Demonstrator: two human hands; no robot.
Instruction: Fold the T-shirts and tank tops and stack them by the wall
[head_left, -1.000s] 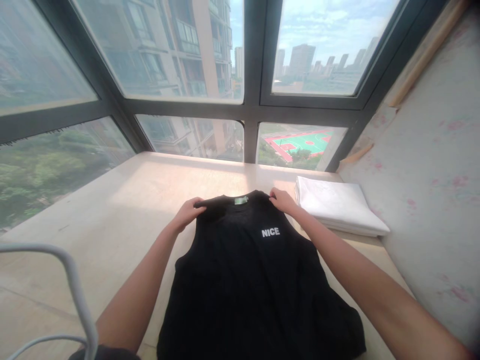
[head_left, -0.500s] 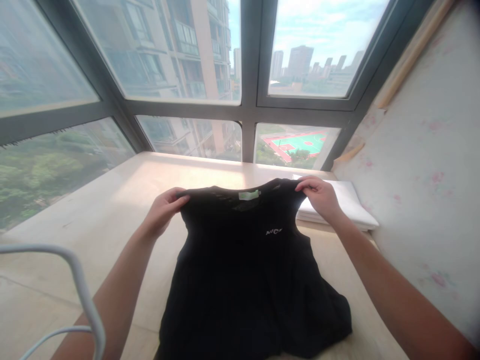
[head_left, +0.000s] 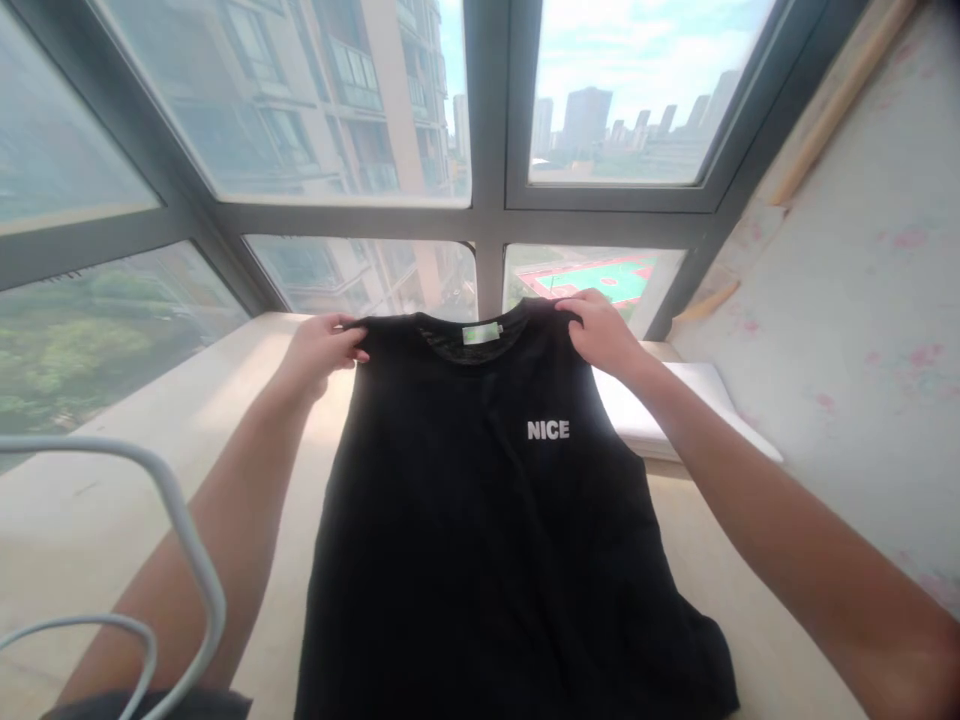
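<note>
A black sleeveless top [head_left: 480,530] with the white word NICE on its chest and a green neck label hangs spread out in front of me. My left hand [head_left: 322,348] pinches its left shoulder strap. My right hand [head_left: 600,332] pinches the right shoulder strap. Both hands hold the top raised above the pale stone sill [head_left: 247,400], and its hem still trails near the sill's front edge.
A folded white cloth [head_left: 675,410] lies on the sill at the right, partly behind my right arm. A white wire hanger [head_left: 172,560] curves in at the lower left. Large windows [head_left: 480,150] close the far side; a floral-papered wall [head_left: 862,300] stands right.
Both hands have lifted the top by its shoulders, from lying flat on the sill to held up higher and stretched out, so the NICE print faces me again.
</note>
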